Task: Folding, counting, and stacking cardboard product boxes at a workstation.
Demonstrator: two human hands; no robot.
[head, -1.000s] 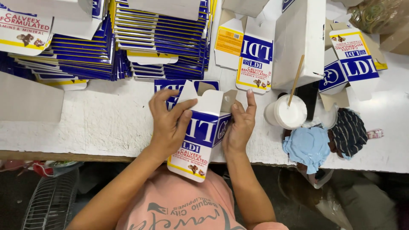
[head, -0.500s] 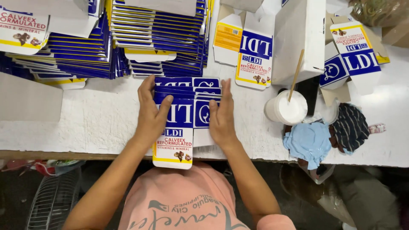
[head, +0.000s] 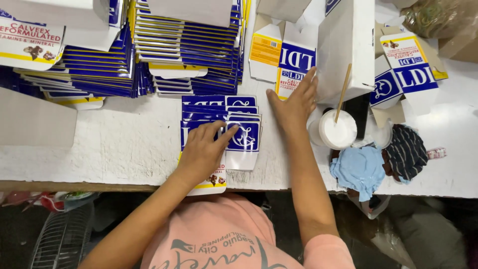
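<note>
A wide white worktop (head: 124, 144), scuffed and chalky, runs across the view, and along its far edge sit tall stacks of flat blue, white and yellow printed carton blanks (head: 184, 45). An upright white box (head: 346, 45) stands at the right, with a couple of half-formed cartons (head: 281, 57) leaning beside it. Nearer the edge there is a round white pot of paste with a wooden stick (head: 337, 129) standing in it, and beside that a crumpled light-blue cloth (head: 359, 169) and a dark striped cloth (head: 406, 152).

The change in the last second is plain — the blue and white carton (head: 234, 137) that was standing up open between both hands a second ago now lies pressed flat on the worktop, on a small pile of like pieces. The left hand (head: 204, 149) rests on it, palm down, fingers spread and flat, gripping nothing. The right hand (head: 296, 102) has come off the carton and is stretched forward, open, fingertips just at the lower edge of the half-formed cartons and close to the upright box — it holds nothing. By the look of it, that carton is finished with and flattened, and the free hand is going after another.
</note>
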